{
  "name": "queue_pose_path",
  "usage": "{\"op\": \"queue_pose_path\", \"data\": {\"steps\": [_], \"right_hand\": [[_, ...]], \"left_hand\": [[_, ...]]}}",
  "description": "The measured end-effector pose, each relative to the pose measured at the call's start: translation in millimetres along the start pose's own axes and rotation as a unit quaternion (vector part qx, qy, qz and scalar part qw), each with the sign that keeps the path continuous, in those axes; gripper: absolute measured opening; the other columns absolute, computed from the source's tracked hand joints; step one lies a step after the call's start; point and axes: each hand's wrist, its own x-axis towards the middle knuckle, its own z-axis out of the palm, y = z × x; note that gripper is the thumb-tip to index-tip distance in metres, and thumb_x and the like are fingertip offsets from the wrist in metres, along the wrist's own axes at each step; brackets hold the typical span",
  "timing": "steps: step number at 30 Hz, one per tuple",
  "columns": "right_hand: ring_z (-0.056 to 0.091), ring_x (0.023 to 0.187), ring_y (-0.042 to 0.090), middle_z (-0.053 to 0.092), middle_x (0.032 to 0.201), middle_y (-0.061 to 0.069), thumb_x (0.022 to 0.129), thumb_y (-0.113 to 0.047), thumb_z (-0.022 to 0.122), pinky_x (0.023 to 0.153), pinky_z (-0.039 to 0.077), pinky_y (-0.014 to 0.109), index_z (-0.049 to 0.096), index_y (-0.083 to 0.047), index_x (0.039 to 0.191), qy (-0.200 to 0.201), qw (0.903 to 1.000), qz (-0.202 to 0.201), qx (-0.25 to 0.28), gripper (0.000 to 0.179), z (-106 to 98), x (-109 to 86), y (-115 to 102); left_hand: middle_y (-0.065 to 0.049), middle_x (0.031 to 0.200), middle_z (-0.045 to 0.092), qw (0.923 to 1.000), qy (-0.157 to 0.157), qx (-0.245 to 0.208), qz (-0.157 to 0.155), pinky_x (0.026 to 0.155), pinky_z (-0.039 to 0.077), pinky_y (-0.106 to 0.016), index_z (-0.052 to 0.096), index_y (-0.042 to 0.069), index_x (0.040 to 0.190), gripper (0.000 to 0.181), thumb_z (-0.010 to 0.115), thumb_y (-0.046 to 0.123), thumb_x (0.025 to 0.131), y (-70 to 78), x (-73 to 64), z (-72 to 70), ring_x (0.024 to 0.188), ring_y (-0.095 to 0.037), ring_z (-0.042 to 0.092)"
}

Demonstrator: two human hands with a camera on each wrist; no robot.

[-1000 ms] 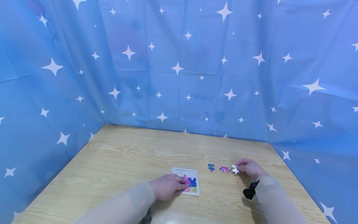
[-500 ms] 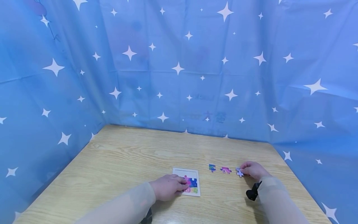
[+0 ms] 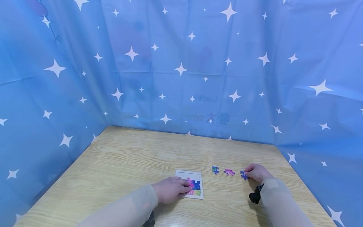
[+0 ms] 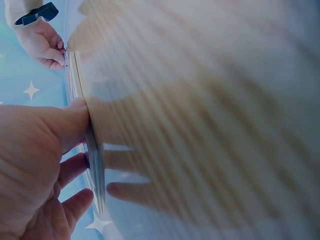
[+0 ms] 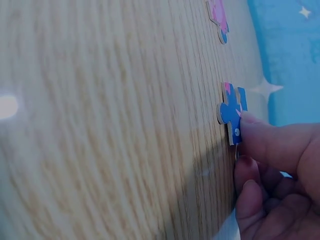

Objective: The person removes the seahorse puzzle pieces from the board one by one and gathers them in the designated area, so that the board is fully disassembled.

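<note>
The right hand (image 3: 257, 172) has its grip closed on the blue pc (image 3: 244, 175), w/ thumb on the printed face; how far the forefinger goes behind, I can't tell. This puzzle pc is toward the right side of the surface (image 3: 136, 157), near the pink pc (image 3: 229, 172); farther left lies the blue-green pc (image 3: 215, 170). The left hand (image 3: 171, 190) rests relaxed, not clenched, on the frame (image 3: 193, 175), w/ fingertips over the assembled pcs (image 3: 196, 185) inside. The frame lies flat.

Handling, IMO: the blue pc is prob. thick card or thin wood, so v. light & stiff, maybe a bit slippery on the printed side. Its tabs & necks would be the weak points, so better to take hold at the broad body, thumb vs. forefinger, w/o bending. The frame could slide easily; light pressure on its rim should be enough.
</note>
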Motion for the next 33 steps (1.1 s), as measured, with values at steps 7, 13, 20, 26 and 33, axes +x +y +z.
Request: {"op": "queue_pose_path", "data": {"steps": [7, 13, 20, 26, 33], "right_hand": [[0.053, 0.084, 0.024, 0.060, 0.089, 0.010, 0.090, -0.008, 0.063, 0.075, 0.042, 0.034, 0.064, 0.003, 0.092, 0.009, 0.9998, -0.015, -0.011, 0.011, -2.0, -0.9, 2.7], [0.053, 0.090, 0.026, 0.060, 0.099, 0.013, 0.092, -0.014, 0.062, 0.080, 0.043, 0.042, 0.062, 0.002, 0.104, 0.005, 0.9998, -0.003, 0.021, 0.020, -1.1, -4.3, -14.4], [0.052, 0.089, 0.025, 0.059, 0.100, 0.012, 0.093, -0.010, 0.061, 0.077, 0.044, 0.039, 0.060, 0.003, 0.107, -0.003, 0.9960, -0.045, 0.077, 0.019, 17.9, -7.2, -60.9], [0.053, 0.079, 0.021, 0.061, 0.093, 0.007, 0.092, -0.011, 0.064, 0.066, 0.045, 0.034, 0.064, -0.002, 0.101, -0.015, 0.9925, -0.057, 0.107, 0.013, 53.7, -4.2, -100.1], [0.054, 0.081, 0.019, 0.061, 0.089, 0.005, 0.088, -0.010, 0.069, 0.071, 0.045, 0.032, 0.066, -0.004, 0.093, -0.064, 0.9847, -0.110, 0.119, 0.009, 98.6, -13.2, -140.7]], "left_hand": [[0.005, 0.144, 0.046, 1.0000, -0.003, 0.001, -0.002, 0.108, 0.036, -0.031, 0.052, 0.022, 0.140, 0.041, 0.053, 0.029, 0.099, 0.8, 1.3, -0.2, 0.134, -0.012, 0.040], [0.006, 0.143, 0.048, 1.0000, -0.005, -0.003, -0.006, 0.108, 0.037, -0.031, 0.052, 0.022, 0.139, 0.041, 0.054, 0.028, 0.099, 3.5, 0.5, -2.9, 0.134, -0.012, 0.040], [0.005, 0.142, 0.049, 1.0000, 0.002, 0.004, -0.004, 0.106, 0.038, -0.031, 0.054, 0.022, 0.138, 0.041, 0.055, 0.029, 0.098, 4.1, 0.3, -3.4, 0.132, -0.013, 0.043], [0.005, 0.144, 0.047, 1.0000, -0.004, -0.005, -0.008, 0.107, 0.038, -0.032, 0.052, 0.022, 0.139, 0.041, 0.054, 0.028, 0.099, 4.1, 0.0, -1.9, 0.133, -0.013, 0.041], [0.003, 0.145, 0.046, 0.9999, -0.003, -0.012, -0.001, 0.107, 0.038, -0.032, 0.052, 0.021, 0.140, 0.042, 0.054, 0.028, 0.098, 2.4, -0.2, -1.6, 0.133, -0.013, 0.041]]}}
